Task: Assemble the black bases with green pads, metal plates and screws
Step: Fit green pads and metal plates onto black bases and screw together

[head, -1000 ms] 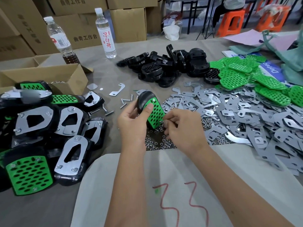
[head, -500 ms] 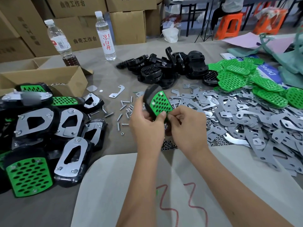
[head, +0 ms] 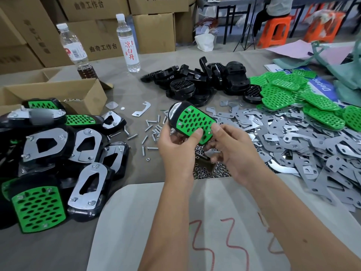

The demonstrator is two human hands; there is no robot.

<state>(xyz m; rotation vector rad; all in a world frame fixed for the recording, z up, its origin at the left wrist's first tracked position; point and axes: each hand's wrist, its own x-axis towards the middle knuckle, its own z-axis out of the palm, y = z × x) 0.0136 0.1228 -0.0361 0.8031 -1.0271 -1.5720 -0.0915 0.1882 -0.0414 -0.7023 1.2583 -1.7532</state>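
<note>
I hold one black base with a green perforated pad [head: 192, 122] up over the table, pad side toward me, with screw heads at its corners. My left hand [head: 176, 145] grips its near left edge, thumb on the pad. My right hand [head: 232, 145] holds the pad's right corner with thumb on top and fingers curled under. Loose screws [head: 151, 132] lie just left of my hands and small nuts [head: 209, 171] lie below them. Bare black bases [head: 197, 83] are piled at the back, green pads [head: 298, 96] at the right, metal plates [head: 293, 139] spread across the right.
Finished assemblies [head: 58, 153] are heaped at the left beside an open cardboard box [head: 58, 92]. Two water bottles [head: 128, 44] stand at the back in front of stacked cartons. A pale sheet with red marks [head: 214, 231] lies under my forearms.
The base has turned so the green pad faces me more flatly and has risen slightly. My right hand has shifted from the pad's lower edge to its right corner.
</note>
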